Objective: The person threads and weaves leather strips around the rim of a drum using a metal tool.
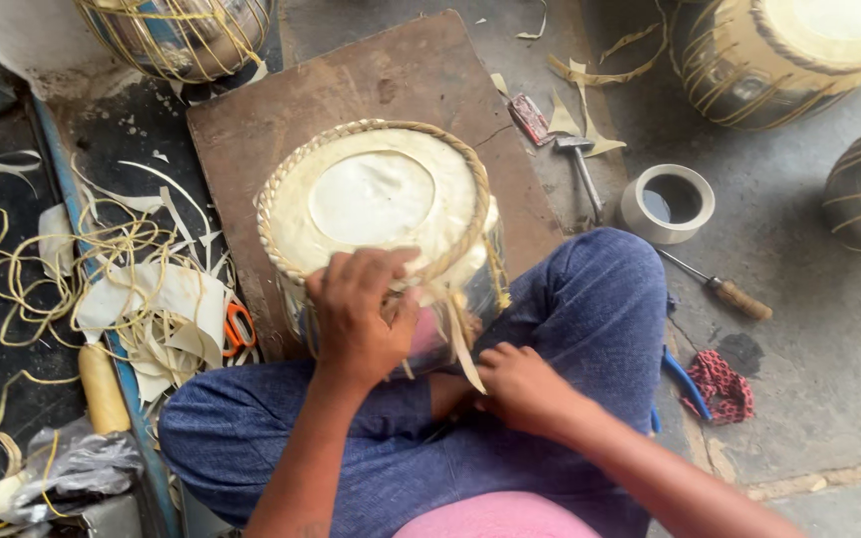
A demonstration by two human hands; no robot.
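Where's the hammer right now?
The small metal-headed hammer lies on the grey floor, right of the brown wooden board, beside the white tape roll.

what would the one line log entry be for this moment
left hand: gripping drum rim | right hand: on strap beside drum | drum: upright on board
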